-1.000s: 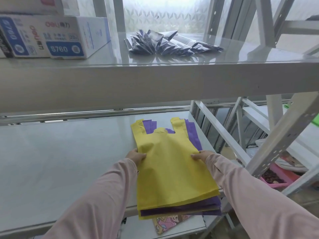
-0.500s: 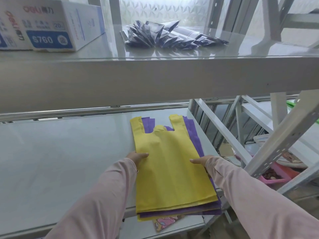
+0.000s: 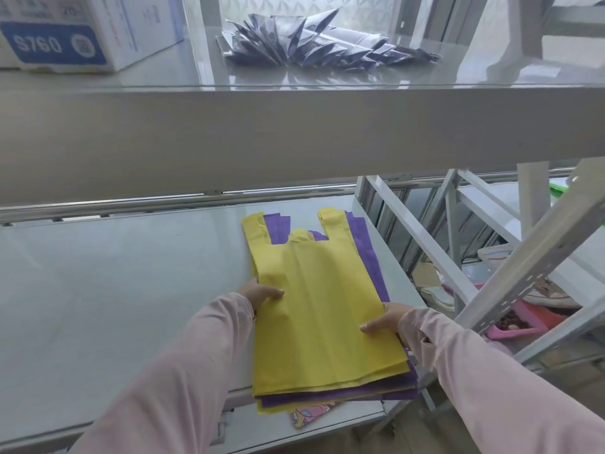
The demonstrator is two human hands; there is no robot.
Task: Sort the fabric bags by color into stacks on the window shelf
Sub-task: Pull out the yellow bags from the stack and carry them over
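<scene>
A mixed stack of fabric bags lies at the right end of the lower grey shelf [image 3: 114, 290]. A yellow bag [image 3: 314, 306] is on top, with purple bags [image 3: 366, 257] showing beneath it and along its right side, and a printed cartoon bag [image 3: 311, 416] sticking out at the bottom. My left hand [image 3: 262, 293] holds the stack's left edge, thumb on top of the yellow bag. My right hand [image 3: 386, 319] grips the stack's right edge with the thumb on top. The fingers of both hands are hidden under the bags.
An upper shelf [image 3: 294, 132] crosses close above and carries a white and blue box [image 3: 65, 31] and a pile of silvery packets [image 3: 320, 40]. White slotted metal struts [image 3: 530, 276] stand to the right. A pink tray [image 3: 523, 322] lies lower right.
The stack has shifted little. My right hand has slid down the stack's right edge toward me. The camera has moved closer and tilted, so the upper shelf fills more of the view.
</scene>
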